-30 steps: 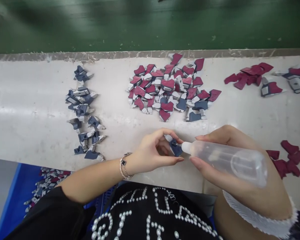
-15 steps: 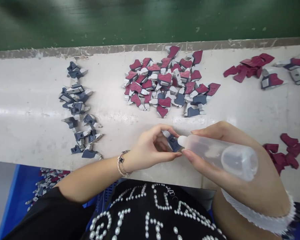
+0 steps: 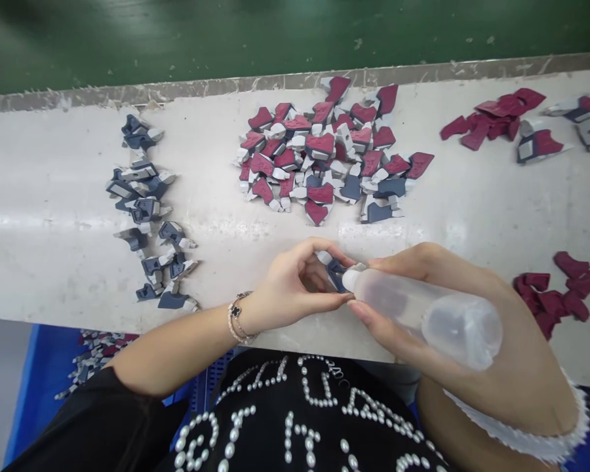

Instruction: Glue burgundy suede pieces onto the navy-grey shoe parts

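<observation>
Left hand [image 3: 295, 285]: narrow pinch on the small navy part [image 3: 333, 270], over the bench [image 3: 216, 196] toward its near edge.
Right hand [image 3: 452, 270]: wrapped around the squeeze bottle [image 3: 403, 305], cloudy, smooth plastic.
Nozzle [image 3: 352, 280]: rounded, white, at the part; a hard squeeze could overfill it, a loose pinch could let it twist.
Maroon-topped pile [image 3: 319, 145]: angular, matte pieces near the bench's far edge.

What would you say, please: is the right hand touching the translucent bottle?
Touching: the head view shows the right hand wrapped along both sides of the translucent bottle.
</observation>
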`<state>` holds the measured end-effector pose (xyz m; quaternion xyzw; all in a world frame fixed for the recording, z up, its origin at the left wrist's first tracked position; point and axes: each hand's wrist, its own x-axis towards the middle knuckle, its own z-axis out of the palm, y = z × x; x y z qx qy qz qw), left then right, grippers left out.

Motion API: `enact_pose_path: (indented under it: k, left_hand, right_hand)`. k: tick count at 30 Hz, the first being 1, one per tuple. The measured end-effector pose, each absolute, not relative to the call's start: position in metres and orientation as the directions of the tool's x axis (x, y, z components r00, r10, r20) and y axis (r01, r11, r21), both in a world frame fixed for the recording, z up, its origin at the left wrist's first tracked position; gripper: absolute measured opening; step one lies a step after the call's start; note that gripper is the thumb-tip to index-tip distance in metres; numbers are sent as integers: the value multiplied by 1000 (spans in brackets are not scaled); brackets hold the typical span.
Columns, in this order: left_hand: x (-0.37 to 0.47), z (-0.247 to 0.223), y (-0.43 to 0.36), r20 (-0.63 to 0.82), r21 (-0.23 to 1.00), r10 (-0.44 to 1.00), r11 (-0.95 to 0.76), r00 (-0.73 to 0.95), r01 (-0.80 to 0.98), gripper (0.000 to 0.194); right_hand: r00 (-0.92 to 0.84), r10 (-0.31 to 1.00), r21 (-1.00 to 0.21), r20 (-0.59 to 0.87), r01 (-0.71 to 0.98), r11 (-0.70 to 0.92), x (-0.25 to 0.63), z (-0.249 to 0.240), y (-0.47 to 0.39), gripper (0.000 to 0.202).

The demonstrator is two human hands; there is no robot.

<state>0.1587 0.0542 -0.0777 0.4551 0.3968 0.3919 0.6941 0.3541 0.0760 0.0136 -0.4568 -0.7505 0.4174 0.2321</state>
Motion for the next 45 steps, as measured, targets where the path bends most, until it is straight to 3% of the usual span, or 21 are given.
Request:
enact_pose_path:
  k: [13, 31, 45]
  left_hand:
    - [157, -80, 53, -228, 941, 891, 306, 393, -148, 55]
    - [159, -78, 53, -236, 950, 915, 289, 328, -121, 50]
    - [160, -73, 55, -179, 978, 913, 207, 365, -38, 47]
  right_hand:
    - [-477, 878, -850, -43, 479, 219, 357, 15, 75, 11]
    - [-517, 851, -824, -94, 520, 224, 366, 19, 70, 17]
    - [-388, 915, -780, -107, 603, 165, 375, 19, 68, 18]
